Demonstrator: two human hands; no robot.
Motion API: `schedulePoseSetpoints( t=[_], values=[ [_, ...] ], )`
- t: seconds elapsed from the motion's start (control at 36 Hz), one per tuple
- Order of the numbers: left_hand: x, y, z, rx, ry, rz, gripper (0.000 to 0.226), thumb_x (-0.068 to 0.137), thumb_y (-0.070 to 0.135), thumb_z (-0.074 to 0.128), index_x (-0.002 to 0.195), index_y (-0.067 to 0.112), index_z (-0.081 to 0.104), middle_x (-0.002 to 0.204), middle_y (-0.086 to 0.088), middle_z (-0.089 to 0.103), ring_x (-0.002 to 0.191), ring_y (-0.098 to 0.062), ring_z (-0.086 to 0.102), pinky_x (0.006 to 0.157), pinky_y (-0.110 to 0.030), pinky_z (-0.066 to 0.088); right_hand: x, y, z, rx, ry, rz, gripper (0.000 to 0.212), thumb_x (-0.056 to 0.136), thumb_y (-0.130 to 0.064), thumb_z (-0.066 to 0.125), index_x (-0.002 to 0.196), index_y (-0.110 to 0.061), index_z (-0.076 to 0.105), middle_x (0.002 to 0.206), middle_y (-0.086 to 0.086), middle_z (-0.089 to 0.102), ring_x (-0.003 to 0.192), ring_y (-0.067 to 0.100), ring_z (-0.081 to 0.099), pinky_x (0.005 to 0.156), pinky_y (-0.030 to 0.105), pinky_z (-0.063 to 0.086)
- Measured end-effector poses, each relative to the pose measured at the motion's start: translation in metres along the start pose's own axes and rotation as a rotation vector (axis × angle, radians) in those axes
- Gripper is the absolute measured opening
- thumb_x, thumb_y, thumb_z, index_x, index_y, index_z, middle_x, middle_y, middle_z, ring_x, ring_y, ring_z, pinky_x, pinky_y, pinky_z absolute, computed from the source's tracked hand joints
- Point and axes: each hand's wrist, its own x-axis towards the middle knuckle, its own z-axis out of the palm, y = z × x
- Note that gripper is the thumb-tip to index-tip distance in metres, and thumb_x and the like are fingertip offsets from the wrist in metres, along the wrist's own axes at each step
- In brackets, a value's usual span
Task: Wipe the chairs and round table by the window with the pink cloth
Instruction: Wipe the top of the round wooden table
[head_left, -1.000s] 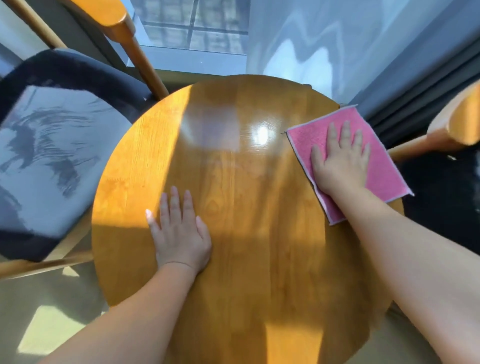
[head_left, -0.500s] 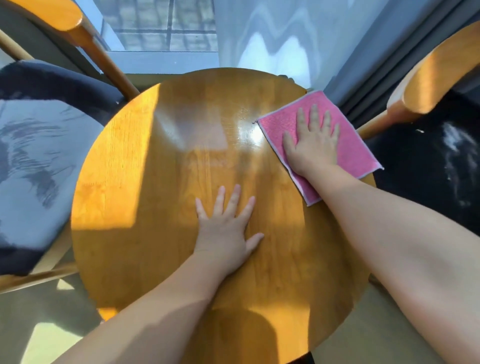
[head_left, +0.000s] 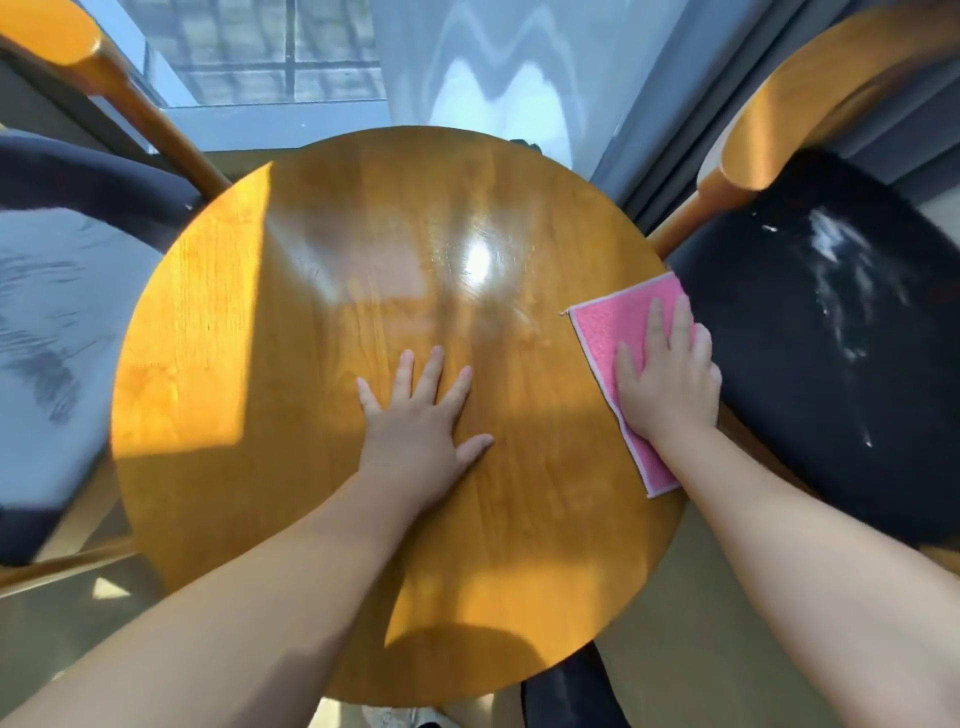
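Round table (head_left: 249, 364) — both hands flat, right hand (head_left: 670, 384) pressing pink cloth (head_left: 608, 332), left hand (head_left: 415, 426) splayed.

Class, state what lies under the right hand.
The pink cloth, flat at the right edge of the round table. The right hand covers its middle, hiding that part.

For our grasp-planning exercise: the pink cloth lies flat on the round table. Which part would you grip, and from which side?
The pink cloth lies flat under the right hand, so pinch its bare near corner, close to the round table rim. Come from the right, over the rim, where a pinch could probably lift the edge.
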Motion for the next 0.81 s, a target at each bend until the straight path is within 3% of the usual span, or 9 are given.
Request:
schedulePoseSetpoints(
  t=[0.14, 0.28, 0.36, 0.58, 0.67, 0.75, 0.81],
  values=[
    [-0.009, -0.005, -0.002, -0.093, 0.041, 0.025, 0.066, 0.093, 0.062, 0.030, 0.150, 0.036, 0.008, 0.160, 0.001, -0.008, 0.146, -0.022, -0.011, 0.113, -0.061, -0.002, -0.017, 0.004, 0.007, -0.046, -0.016, -0.016, 0.072, 0.095, -0.053, 0.006, 0.156, -0.014, 0.007, 0.163, 0.014, 0.004, 0.149, 0.039, 0.004, 0.118, 0.055, 0.008],
    [-0.044, -0.035, 0.010, -0.200, 0.259, 0.003, 0.052, 0.094, 0.036, 0.047, 0.142, 0.019, 0.039, 0.154, -0.008, 0.027, 0.144, -0.023, 0.018, 0.117, -0.051, 0.011, -0.007, -0.013, 0.002, -0.047, -0.006, -0.036, 0.068, 0.099, -0.049, 0.010, 0.156, -0.012, 0.006, 0.163, 0.015, 0.001, 0.149, 0.039, -0.002, 0.120, 0.054, 0.000],
    [-0.063, -0.055, 0.015, -0.204, 0.272, -0.049, 0.051, 0.092, 0.028, 0.051, 0.140, 0.015, 0.044, 0.151, -0.008, 0.034, 0.142, -0.022, 0.024, 0.117, -0.047, 0.012, 0.005, -0.048, 0.001, -0.003, -0.015, -0.110, 0.066, 0.100, -0.047, 0.014, 0.156, -0.015, 0.004, 0.164, 0.012, -0.002, 0.149, 0.037, -0.005, 0.120, 0.052, -0.006],
    [-0.099, -0.095, 0.023, -0.272, 0.298, -0.182, 0.046, 0.090, 0.023, 0.053, 0.134, 0.012, 0.051, 0.144, -0.007, 0.043, 0.136, -0.022, 0.033, 0.116, -0.040, 0.015, -0.019, -0.164, 0.015, -0.050, -0.071, -0.516, 0.058, 0.103, -0.041, 0.014, 0.156, -0.017, 0.011, 0.164, 0.010, 0.002, 0.150, 0.036, -0.001, 0.120, 0.051, 0.001],
    [-0.114, -0.102, 0.021, -0.310, 0.320, -0.205, 0.042, 0.089, 0.020, 0.054, 0.130, 0.010, 0.055, 0.139, -0.008, 0.048, 0.131, -0.024, 0.039, 0.114, -0.040, 0.024, -0.049, -0.183, 0.018, -0.013, -0.112, -0.616, 0.063, 0.100, -0.041, 0.010, 0.153, -0.013, 0.029, 0.160, 0.016, 0.021, 0.147, 0.042, 0.015, 0.118, 0.056, 0.010],
    [-0.133, -0.108, 0.017, -0.333, 0.338, -0.219, 0.043, 0.083, 0.022, 0.049, 0.122, 0.009, 0.061, 0.130, -0.009, 0.057, 0.122, -0.025, 0.048, 0.107, -0.042, 0.033, -0.080, -0.189, 0.021, -0.087, -0.220, -0.738, 0.056, 0.104, -0.038, 0.015, 0.155, -0.016, 0.019, 0.162, 0.012, 0.013, 0.149, 0.037, 0.008, 0.118, 0.051, 0.005],
    [-0.150, -0.111, 0.009, -0.365, 0.360, -0.229, 0.044, 0.079, 0.021, 0.050, 0.119, 0.009, 0.063, 0.125, -0.009, 0.060, 0.118, -0.026, 0.053, 0.103, -0.041, 0.038, -0.106, -0.189, 0.017, -0.017, -0.312, -0.827, 0.062, 0.100, -0.042, 0.010, 0.153, -0.015, 0.027, 0.160, 0.013, 0.021, 0.148, 0.038, 0.014, 0.119, 0.050, 0.008]
  ],
)
